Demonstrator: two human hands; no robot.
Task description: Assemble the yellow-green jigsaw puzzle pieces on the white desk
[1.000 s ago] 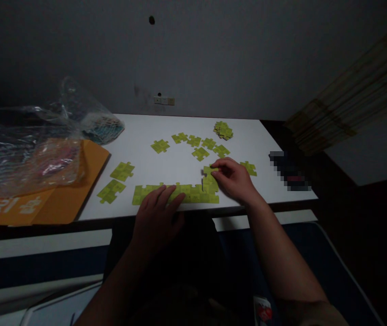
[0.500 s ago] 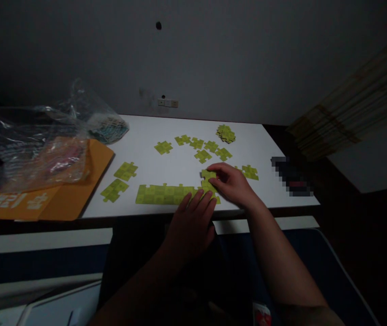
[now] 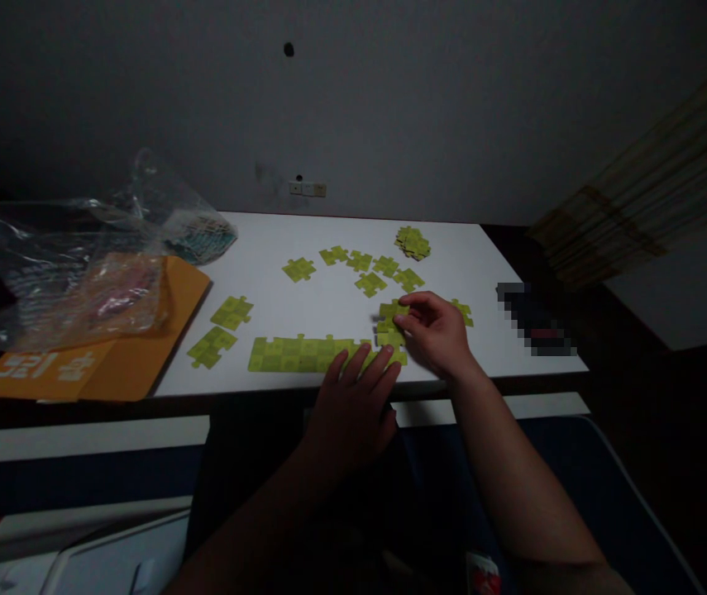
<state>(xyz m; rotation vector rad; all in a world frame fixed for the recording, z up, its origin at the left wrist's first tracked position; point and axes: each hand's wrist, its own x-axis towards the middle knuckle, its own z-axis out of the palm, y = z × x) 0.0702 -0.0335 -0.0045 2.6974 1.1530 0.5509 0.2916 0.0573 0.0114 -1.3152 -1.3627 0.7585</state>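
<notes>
A row of joined yellow-green puzzle pieces [image 3: 294, 354] lies along the table's front edge. My left hand [image 3: 353, 397] rests with its fingers spread on the right part of this row. Between the thumb and fingers of my right hand [image 3: 437, 330] is a green puzzle piece [image 3: 391, 321], tilted just above the row's right end. Whether it touches the row I cannot tell. Several loose pieces [image 3: 370, 284] form an arc farther back, and a loose piece [image 3: 461, 312] lies partly behind my right hand.
At the back stands a pile of green pieces [image 3: 413, 243]. Two pieces [image 3: 212, 347] lie at the left, beside an orange envelope [image 3: 173, 322] under a clear plastic bag [image 3: 74, 273]. A blurred dark object [image 3: 532, 318] sits at the table's right edge. A wall rises behind the white table [image 3: 303, 310].
My right hand has moved slightly to the right with the puzzle piece, which now sits farther from the row. My left hand has stayed on the row.
</notes>
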